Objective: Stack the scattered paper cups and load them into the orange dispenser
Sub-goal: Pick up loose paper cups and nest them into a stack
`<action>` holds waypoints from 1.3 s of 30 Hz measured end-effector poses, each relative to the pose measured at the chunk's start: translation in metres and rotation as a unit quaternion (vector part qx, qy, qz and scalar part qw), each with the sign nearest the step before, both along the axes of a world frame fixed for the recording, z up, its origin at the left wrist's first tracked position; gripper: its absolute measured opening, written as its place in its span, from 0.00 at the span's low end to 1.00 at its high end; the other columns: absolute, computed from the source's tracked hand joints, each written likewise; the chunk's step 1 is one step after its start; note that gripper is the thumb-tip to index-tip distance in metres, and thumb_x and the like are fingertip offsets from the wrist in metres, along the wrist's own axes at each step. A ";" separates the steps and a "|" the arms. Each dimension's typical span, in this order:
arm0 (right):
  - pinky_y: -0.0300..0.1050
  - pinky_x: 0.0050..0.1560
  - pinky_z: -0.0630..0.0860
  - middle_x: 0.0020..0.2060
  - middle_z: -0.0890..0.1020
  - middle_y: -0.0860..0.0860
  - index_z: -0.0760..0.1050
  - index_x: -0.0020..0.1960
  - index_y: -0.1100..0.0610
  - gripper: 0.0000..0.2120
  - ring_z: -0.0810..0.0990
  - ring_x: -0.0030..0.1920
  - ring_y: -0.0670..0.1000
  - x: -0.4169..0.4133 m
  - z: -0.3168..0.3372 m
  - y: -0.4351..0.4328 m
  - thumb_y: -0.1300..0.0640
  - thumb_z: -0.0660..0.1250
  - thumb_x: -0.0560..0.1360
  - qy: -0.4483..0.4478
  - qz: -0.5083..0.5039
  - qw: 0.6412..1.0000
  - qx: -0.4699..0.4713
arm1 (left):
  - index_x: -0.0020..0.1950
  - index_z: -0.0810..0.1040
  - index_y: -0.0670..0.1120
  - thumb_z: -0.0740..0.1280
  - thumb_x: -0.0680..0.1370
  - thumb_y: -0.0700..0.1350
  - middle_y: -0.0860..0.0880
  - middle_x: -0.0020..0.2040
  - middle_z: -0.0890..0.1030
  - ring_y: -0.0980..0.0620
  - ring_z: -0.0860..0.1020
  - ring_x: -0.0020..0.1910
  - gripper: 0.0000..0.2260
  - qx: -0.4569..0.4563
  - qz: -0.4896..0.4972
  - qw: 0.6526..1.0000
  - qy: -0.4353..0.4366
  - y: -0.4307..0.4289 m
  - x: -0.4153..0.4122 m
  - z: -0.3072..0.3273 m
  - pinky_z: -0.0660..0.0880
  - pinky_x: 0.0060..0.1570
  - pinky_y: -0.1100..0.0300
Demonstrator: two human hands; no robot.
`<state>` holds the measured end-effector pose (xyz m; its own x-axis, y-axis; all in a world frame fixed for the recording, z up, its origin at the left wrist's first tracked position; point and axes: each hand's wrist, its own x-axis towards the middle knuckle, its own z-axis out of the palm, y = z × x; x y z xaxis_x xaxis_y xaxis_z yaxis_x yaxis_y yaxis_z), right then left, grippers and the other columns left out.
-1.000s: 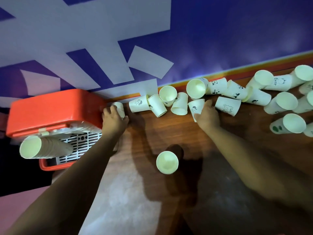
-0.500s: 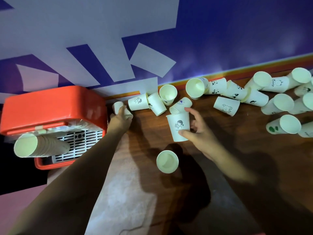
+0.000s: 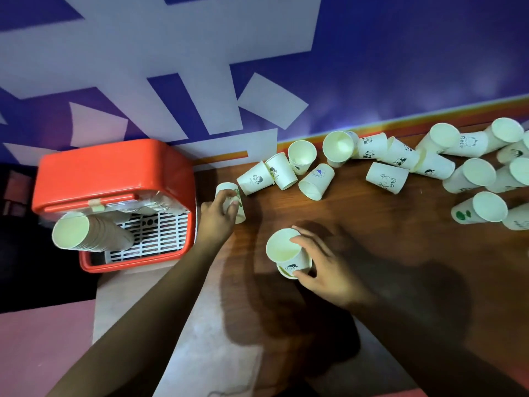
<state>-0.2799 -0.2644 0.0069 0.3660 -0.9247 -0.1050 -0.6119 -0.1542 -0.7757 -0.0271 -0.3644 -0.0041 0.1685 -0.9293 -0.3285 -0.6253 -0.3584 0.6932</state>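
Head view: both hands at work on the wooden table [image 3: 372, 253], with cups in front of them.
Right hand [image 3: 323, 270]: fingers and thumb curled round the top cup [image 3: 283, 250], mouth up, partly seated in the base cup [image 3: 287, 273] standing beneath it.
Left hand [image 3: 217, 216]: thumb and fingers pinch a tipped cup [image 3: 233, 202] just beside the orange dispenser [image 3: 108, 173].
Step in hand (my reading): nesting a pair. Keep the top cup's axis in line with the base and press straight down. Squeeze lightly, since thin paper walls probably buckle; a tilt would likely topple the base.
Loose cups [image 3: 386, 177]: many, mostly on their sides, strung along the far edge toward the right.
Nested stack [image 3: 91, 234]: lies at the dispenser's front, over its white grille [image 3: 154, 233].
Surface: dark wood grain, with hard shadows under both arms.
Room: purple wall [image 3: 400, 53] with pale angular shapes behind the table; dim light.
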 end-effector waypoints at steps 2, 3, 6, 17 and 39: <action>0.45 0.70 0.66 0.75 0.60 0.37 0.63 0.70 0.47 0.29 0.63 0.73 0.43 -0.001 -0.007 0.007 0.48 0.70 0.72 0.020 0.004 1.000 -0.017 | 0.65 0.73 0.57 0.66 0.81 0.50 0.39 0.59 0.76 0.40 0.76 0.58 0.13 -0.018 -0.002 1.000 0.005 0.008 0.006 0.004 0.77 0.60 0.48; 0.44 0.71 0.65 0.75 0.61 0.38 0.64 0.70 0.49 0.29 0.63 0.73 0.43 -0.002 -0.011 0.011 0.44 0.70 0.73 0.026 0.000 0.999 -0.025 | 0.66 0.72 0.58 0.67 0.80 0.50 0.41 0.61 0.76 0.42 0.77 0.58 0.15 -0.024 -0.004 1.000 0.015 0.012 0.008 0.008 0.78 0.59 0.48; 0.49 0.69 0.68 0.74 0.66 0.45 0.68 0.69 0.52 0.27 0.66 0.72 0.46 -0.001 -0.022 0.026 0.37 0.62 0.77 0.045 -0.008 0.998 -0.043 | 0.69 0.66 0.53 0.73 0.77 0.48 0.47 0.63 0.75 0.48 0.78 0.58 0.25 -0.029 0.008 0.997 0.071 0.023 0.008 0.020 0.79 0.52 0.54; 0.47 0.65 0.68 0.74 0.67 0.50 0.76 0.46 0.55 0.11 0.74 0.65 0.54 0.018 -0.018 0.048 0.49 0.73 0.71 0.131 0.009 0.983 -0.125 | 0.56 0.75 0.51 0.76 0.73 0.52 0.47 0.58 0.80 0.49 0.83 0.54 0.17 -0.037 0.016 0.973 0.226 0.065 0.011 0.045 0.81 0.41 0.58; 0.35 0.63 0.66 0.65 0.76 0.54 0.71 0.69 0.58 0.26 0.76 0.63 0.53 -0.008 -0.030 0.000 0.55 0.72 0.74 0.134 -0.109 0.979 0.105 | 0.73 0.71 0.53 0.76 0.71 0.48 0.49 0.67 0.69 0.49 0.68 0.64 0.31 -0.058 -0.348 0.935 -0.043 0.110 -0.026 0.001 0.72 0.63 0.49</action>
